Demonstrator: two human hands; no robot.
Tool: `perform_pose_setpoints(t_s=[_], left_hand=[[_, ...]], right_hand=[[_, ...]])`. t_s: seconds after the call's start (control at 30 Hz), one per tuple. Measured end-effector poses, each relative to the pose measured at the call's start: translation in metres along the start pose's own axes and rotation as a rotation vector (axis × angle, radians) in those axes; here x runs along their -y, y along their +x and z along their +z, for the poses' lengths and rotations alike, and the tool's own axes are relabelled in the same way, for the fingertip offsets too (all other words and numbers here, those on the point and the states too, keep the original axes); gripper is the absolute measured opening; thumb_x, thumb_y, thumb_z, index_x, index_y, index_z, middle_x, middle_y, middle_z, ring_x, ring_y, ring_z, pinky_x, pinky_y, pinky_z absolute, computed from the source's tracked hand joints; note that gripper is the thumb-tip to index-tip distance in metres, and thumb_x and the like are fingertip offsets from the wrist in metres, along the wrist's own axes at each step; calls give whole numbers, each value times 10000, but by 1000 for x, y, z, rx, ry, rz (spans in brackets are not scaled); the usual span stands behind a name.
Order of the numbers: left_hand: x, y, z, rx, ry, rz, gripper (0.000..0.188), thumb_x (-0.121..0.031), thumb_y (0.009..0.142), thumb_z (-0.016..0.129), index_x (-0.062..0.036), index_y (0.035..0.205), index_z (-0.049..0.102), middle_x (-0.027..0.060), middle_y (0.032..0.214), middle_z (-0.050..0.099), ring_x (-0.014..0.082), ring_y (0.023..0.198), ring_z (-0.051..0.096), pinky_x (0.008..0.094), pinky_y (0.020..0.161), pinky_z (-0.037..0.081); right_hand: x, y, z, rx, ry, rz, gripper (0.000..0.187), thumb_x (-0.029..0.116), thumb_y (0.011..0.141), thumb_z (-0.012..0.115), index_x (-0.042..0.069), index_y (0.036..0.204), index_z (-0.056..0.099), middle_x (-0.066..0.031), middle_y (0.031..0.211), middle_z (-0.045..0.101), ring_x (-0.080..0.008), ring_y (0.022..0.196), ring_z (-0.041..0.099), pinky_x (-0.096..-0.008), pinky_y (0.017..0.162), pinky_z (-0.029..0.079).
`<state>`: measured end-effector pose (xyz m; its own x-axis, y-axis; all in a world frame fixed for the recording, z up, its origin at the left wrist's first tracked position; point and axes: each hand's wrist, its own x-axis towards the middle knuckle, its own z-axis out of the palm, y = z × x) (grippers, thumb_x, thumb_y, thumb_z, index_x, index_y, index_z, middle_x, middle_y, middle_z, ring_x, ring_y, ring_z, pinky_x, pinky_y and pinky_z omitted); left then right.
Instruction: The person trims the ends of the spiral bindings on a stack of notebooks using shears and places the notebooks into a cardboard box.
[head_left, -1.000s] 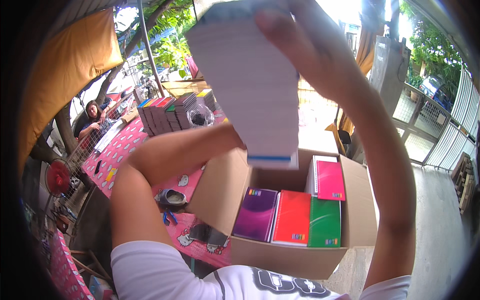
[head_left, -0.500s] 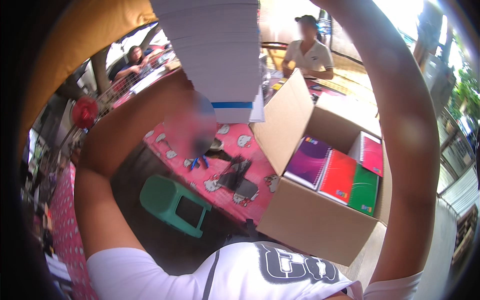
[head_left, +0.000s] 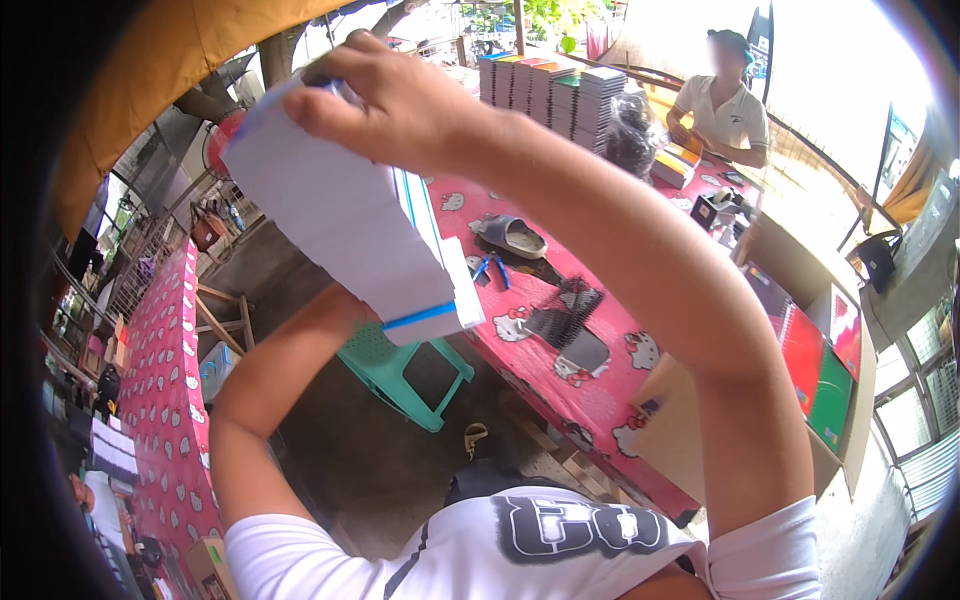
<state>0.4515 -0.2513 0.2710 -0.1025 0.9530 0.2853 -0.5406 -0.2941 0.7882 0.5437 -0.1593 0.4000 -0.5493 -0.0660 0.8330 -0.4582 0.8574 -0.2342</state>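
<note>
A tall stack of white-paged notebooks (head_left: pixel 340 215) with a few blue edges is held tilted in the air, ahead and to the left. My right hand (head_left: pixel 365 100) grips its upper end, with the thumb on the near side and the fingers over the top. From below, my left hand bears the lower part; its fingers are hidden behind the stack, and only the forearm and wrist (head_left: pixel 345 305) show. To the right, an open cardboard box (head_left: pixel 665 425) holds purple, red, green and pink spiral notebooks (head_left: pixel 833 400), partly covered by my right arm.
A pink patterned table (head_left: pixel 600 320) bears blue-handled pliers (head_left: pixel 490 270), a grey slipper (head_left: pixel 515 237), black wire combs (head_left: pixel 570 312) and stacked notebooks (head_left: pixel 555 95). Beyond sits a person (head_left: pixel 725 115). A green stool (head_left: pixel 410 375) stands below; another pink table (head_left: pixel 165 390) is left.
The stack has swung left and tilted, and my view has turned left with it. My right hand has come into view on its upper end. The box now appears further right.
</note>
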Motion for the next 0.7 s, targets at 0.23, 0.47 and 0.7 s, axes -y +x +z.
perform_pose_setpoints(t_s=[0.23,0.47,0.7], left_hand=[[6,18,-131,114,-217,46,591,-497,971,246,-44,1232,521,139,1151,603,293,956,645,454,808,548],[-4,90,-244,270,-422,44,603,-505,974,235,-43,1238,517,139,1157,601,294,960,646,455,812,549],[24,157,-330,146,-480,2,614,-514,976,224,-42,1244,514,140,1164,600,296,965,646,456,815,549]], right_hand=[[-74,-6,75,86,61,87,550,502,893,468,37,1167,576,-196,1176,526,-390,1029,576,-440,892,467],[-182,5,126,69,146,119,602,522,859,515,66,1251,555,-198,1338,457,-392,1160,528,-445,960,438],[-259,36,116,288,284,482,690,579,802,555,80,1278,580,-175,1362,447,-293,1316,378,-419,1052,343]])
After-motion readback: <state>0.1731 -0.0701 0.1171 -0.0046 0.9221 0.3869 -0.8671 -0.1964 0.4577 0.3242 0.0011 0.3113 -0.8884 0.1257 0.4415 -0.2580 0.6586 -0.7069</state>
